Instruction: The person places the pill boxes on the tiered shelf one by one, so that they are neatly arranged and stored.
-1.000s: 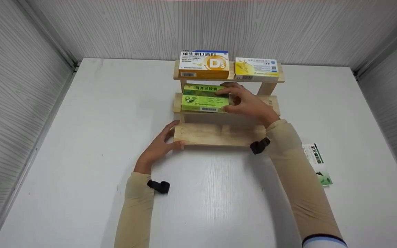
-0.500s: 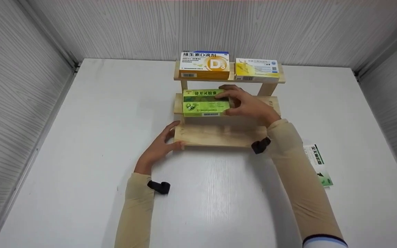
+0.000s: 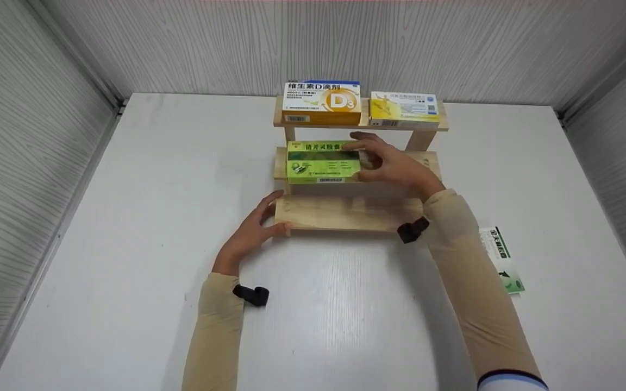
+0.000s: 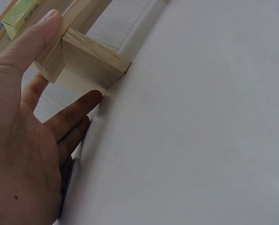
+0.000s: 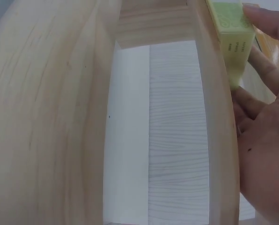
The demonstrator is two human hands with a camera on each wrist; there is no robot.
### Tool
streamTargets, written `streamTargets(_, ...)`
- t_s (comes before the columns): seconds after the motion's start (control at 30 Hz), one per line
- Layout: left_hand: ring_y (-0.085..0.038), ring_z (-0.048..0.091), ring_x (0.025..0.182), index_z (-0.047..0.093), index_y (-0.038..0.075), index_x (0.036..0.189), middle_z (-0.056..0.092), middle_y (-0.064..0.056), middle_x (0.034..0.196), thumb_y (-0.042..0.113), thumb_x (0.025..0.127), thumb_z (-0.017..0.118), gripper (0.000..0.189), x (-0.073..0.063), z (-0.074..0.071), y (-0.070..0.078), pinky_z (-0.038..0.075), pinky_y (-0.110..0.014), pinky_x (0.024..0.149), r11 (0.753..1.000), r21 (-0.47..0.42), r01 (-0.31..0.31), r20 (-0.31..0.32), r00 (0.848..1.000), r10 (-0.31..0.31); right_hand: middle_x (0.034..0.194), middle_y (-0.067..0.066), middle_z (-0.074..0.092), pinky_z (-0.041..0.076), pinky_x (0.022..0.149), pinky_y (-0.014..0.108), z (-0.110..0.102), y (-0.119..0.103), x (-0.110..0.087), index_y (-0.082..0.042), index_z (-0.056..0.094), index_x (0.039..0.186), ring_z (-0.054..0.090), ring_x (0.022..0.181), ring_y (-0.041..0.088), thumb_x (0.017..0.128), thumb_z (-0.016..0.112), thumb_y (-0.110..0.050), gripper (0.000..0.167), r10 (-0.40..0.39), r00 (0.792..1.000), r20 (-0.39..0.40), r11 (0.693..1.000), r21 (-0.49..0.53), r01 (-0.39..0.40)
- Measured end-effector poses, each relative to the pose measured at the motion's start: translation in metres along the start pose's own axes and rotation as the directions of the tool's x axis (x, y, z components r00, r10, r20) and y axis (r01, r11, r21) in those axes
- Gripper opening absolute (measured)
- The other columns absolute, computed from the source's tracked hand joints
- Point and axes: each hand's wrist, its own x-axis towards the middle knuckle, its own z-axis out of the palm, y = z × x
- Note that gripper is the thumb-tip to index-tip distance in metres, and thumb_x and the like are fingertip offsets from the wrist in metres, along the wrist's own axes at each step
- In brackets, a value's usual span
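A three-tier wooden rack [image 3: 345, 213] stands on the white table. My left hand [image 3: 246, 234] holds the left end of its lowest shelf, the thumb on the front edge and the fingers round the side. That thumb also lies on the wood [image 4: 95, 54] in the left wrist view. At the left of the middle shelf is a green medicine box [image 3: 321, 167], its printed face turned forward. My right hand [image 3: 394, 164] grips the box's right end, thumb low at the front and fingers higher up. The right wrist view shows the box's pale end [image 5: 238, 49] against the shelf edge.
On the top shelf sit an orange-and-white vitamin D box [image 3: 321, 103] and a yellow-and-white medicine box [image 3: 404, 108]. A green-and-white box [image 3: 500, 260] lies on the table at right, partly hidden by the right sleeve. A patterned wall [image 3: 210, 43] rises behind.
The green box has come slightly down and forward on the middle shelf, its lower edge now overlapping the shelf's front edge. My right hand keeps hold of it; the left hand stays put.
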Motion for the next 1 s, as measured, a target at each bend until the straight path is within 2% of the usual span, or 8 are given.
streamTargets(0.07,-0.033,0.026,0.145,0.024,0.030,0.153,0.032,-0.019,0.154,0.030,0.088,0.070,0.080,0.000,0.002,0.001,0.021,-0.053,0.116,1.000,-0.002,-0.010,0.004,1.000,0.010,0.158,-0.006,0.023,0.029,0.111,0.042,-0.003,0.004,-0.008,-0.025,0.051,0.139,0.037,0.128,0.020,0.085,0.073,-0.020,0.059,-0.018,1.000,-0.018,1.000,0.005,0.019)
streamTargets(0.23,-0.036,0.026,0.145,0.021,0.020,0.155,0.030,-0.024,0.154,0.019,0.090,0.067,0.079,-0.010,0.003,0.023,0.020,-0.052,0.117,1.000,-0.004,0.003,0.030,1.000,-0.003,0.158,0.002,0.025,0.028,0.114,0.049,-0.014,0.015,-0.032,-0.018,0.045,0.144,0.036,0.138,0.029,0.088,0.068,-0.018,0.060,-0.064,0.994,-0.089,0.998,-0.016,0.063)
streamTargets(0.4,-0.035,0.022,0.147,0.020,0.025,0.155,0.027,-0.022,0.156,0.020,0.089,0.067,0.081,-0.002,0.000,0.007,0.018,-0.052,0.117,1.000,-0.003,0.012,0.015,1.000,-0.012,0.155,0.006,0.032,0.034,0.109,0.047,-0.027,0.023,-0.057,-0.013,0.043,0.144,0.038,0.139,0.028,0.091,0.066,-0.013,0.058,-0.124,0.977,-0.173,0.992,-0.032,0.120)
streamTargets(0.47,-0.033,0.022,0.147,0.021,0.029,0.154,0.027,-0.020,0.156,0.023,0.089,0.069,0.081,0.003,-0.001,-0.003,0.018,-0.052,0.117,1.000,-0.006,0.014,0.007,1.000,-0.014,0.152,0.006,0.036,0.036,0.107,0.041,-0.031,0.026,-0.068,-0.012,0.043,0.144,0.041,0.136,0.027,0.091,0.065,-0.010,0.058,-0.151,0.969,-0.197,0.988,-0.049,0.144)
streamTargets(0.57,-0.031,0.023,0.147,0.022,0.034,0.153,0.028,-0.016,0.156,0.029,0.088,0.070,0.081,0.005,0.000,-0.009,0.019,-0.052,0.117,1.000,-0.002,0.015,-0.005,1.000,-0.015,0.149,0.006,0.040,0.039,0.100,0.030,-0.035,0.029,-0.087,-0.011,0.042,0.145,0.044,0.131,0.022,0.091,0.064,-0.006,0.059,-0.180,0.955,-0.234,0.983,-0.081,0.166)
streamTargets(0.67,-0.029,0.025,0.146,0.023,0.036,0.152,0.031,-0.014,0.155,0.034,0.086,0.072,0.082,0.005,0.001,-0.011,0.021,-0.052,0.116,1.000,-0.003,0.015,-0.017,1.000,-0.015,0.147,0.005,0.041,0.038,0.094,0.023,-0.033,0.034,-0.109,-0.013,0.041,0.146,0.045,0.126,0.014,0.090,0.065,-0.005,0.061,-0.189,0.929,-0.317,0.981,-0.101,0.165)
streamTargets(0.83,-0.029,0.026,0.146,0.025,0.035,0.152,0.032,-0.014,0.155,0.036,0.085,0.073,0.082,0.005,0.002,-0.011,0.023,-0.052,0.116,1.000,-0.008,0.001,-0.020,1.000,-0.001,0.146,0.003,0.042,0.033,0.093,0.021,-0.026,0.052,-0.150,-0.018,0.039,0.146,0.042,0.124,0.007,0.088,0.066,-0.003,0.066,-0.171,0.864,-0.474,0.984,-0.132,0.122)
streamTargets(1.0,-0.029,0.027,0.145,0.024,0.035,0.152,0.033,-0.015,0.154,0.034,0.086,0.072,0.081,0.004,0.001,-0.008,0.023,-0.052,0.116,1.000,-0.009,-0.011,-0.017,1.000,0.010,0.146,0.011,0.040,0.029,0.093,0.017,-0.019,0.072,-0.189,-0.015,0.034,0.149,0.038,0.125,0.004,0.087,0.067,0.001,0.072,-0.124,0.838,-0.531,0.988,-0.146,0.054)
